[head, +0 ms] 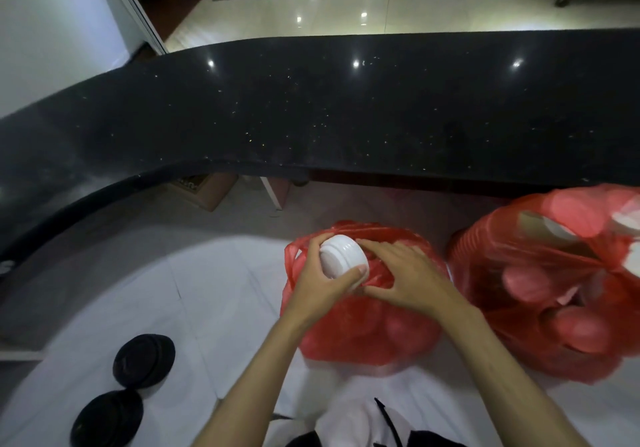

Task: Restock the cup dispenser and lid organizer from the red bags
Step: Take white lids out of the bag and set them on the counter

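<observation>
White plastic lids, nested in a short stack, sit in the person's left hand just above the mouth of the nearer red bag. The thumb wraps the lower right edge of the stack and the fingers curl over its far left side, a firm grasp. The top lid shows a raised, stepped ring; no print or brand mark can be read on it.

The right hand lies across the gathered opening of the same bag, fingers spread and only slightly bent, resting on the red film beside the stack. It clasps nothing that can be seen; the fingertips nearly meet the lids.

This bag is thin, translucent red plastic, standing on the pale tiled floor, with round shapes showing through its wall. A second red bag stands just to its right, fuller and partly blurred, with pale discs and a brown shape visible at its open top. No writing is legible on either bag.

Two stacks of black lids lie on the floor to the left, well apart from the bags. Behind everything runs a curved black speckled counter, polished and reflecting ceiling lights.
</observation>
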